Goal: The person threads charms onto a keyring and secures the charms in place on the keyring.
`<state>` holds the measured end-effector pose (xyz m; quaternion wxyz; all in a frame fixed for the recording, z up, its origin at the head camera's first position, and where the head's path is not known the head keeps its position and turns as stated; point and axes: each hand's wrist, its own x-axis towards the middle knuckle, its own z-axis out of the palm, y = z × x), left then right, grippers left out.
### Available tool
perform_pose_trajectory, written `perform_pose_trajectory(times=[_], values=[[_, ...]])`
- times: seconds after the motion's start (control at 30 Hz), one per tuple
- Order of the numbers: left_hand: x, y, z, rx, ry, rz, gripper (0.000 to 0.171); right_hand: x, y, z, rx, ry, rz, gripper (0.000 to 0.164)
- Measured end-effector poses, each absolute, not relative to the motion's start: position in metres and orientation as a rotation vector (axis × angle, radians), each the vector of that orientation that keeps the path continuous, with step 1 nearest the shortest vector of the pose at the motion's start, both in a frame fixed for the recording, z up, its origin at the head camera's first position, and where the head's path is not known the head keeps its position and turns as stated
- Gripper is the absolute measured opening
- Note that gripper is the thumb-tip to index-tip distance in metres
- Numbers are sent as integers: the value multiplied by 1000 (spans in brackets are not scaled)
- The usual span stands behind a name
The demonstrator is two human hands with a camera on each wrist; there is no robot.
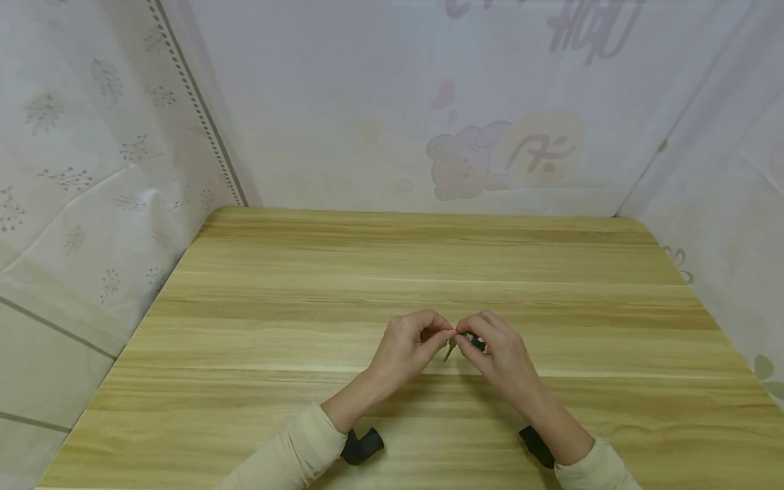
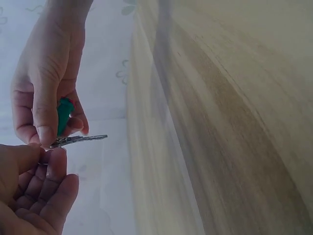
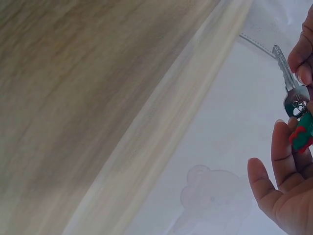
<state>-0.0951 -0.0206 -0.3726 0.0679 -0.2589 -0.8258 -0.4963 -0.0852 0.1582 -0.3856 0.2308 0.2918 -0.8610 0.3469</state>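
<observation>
A metal key (image 3: 288,73) and a green and red charm (image 3: 304,131) are joined by small metal links between the hands, above the wooden table (image 1: 367,265). My left hand (image 1: 401,347) pinches at the head end of the key with thumb and forefinger; its fingertips hide what exactly they grip there. Right against them, my right hand (image 1: 502,354) pinches the keychain, thumb against forefinger, with the charm lying within its fingers. The blade of the key sticks out free, pointing down and toward me in the head view.
A black strap piece (image 1: 363,446) shows beside the left wrist, another black piece (image 1: 536,447) beside the right. Behind the table hangs a pale cloth (image 1: 331,109) with a printed bear. Patterned cloth (image 1: 92,136) lines the left side.
</observation>
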Motion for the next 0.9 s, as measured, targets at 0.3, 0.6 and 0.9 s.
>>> perform_pose_trajectory(times=[0.3, 0.6, 0.9], values=[[-95, -19, -371, -870, -2521, -1143, 6, -87, 159, -386, 855, -2355, 780, 22], [-94, -19, -370, -838, -2562, -1223, 8, -87, 158, -385, 857, -2342, 794, 22], [-95, -19, -370, -769, -2541, -1442, 8, -87, 158, -386, 827, -2359, 919, 23]])
